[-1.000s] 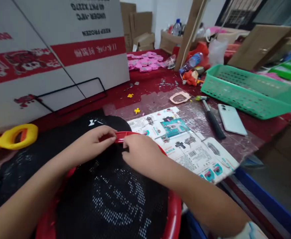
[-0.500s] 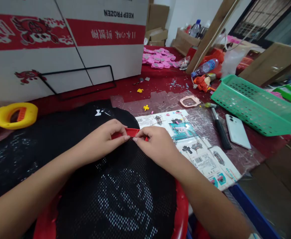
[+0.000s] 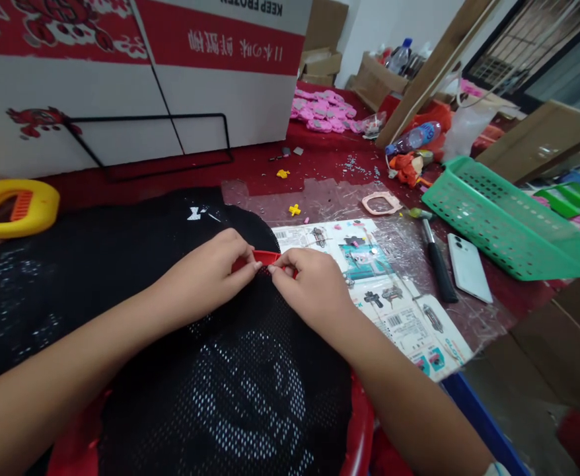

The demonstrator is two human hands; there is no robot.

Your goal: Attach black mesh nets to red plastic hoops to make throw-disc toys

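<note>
Black mesh fabric (image 3: 250,390) is draped over a round red plastic rim (image 3: 361,436) in front of me. At the far side of that rim, a red strip (image 3: 266,257) shows between my two hands. My left hand (image 3: 220,264) is closed, thumb and fingers pinching the mesh by the strip. Close beside it, my right hand (image 3: 312,281) pinches the mesh at the same edge, its fingers curled. The fingertips nearly meet, and they hide exactly what lies between them.
Printed card sheets (image 3: 394,311) lie to the right, with a black-handled hammer (image 3: 438,264), a white phone (image 3: 468,268) and a green basket (image 3: 518,225) beyond. A white carton (image 3: 181,92) stands behind a black wire frame. A yellow plastic handle (image 3: 39,208) is at left.
The camera view has shifted slightly. Both hands stay at the far rim, still pinching the mesh, with their fingertips a little further apart.
</note>
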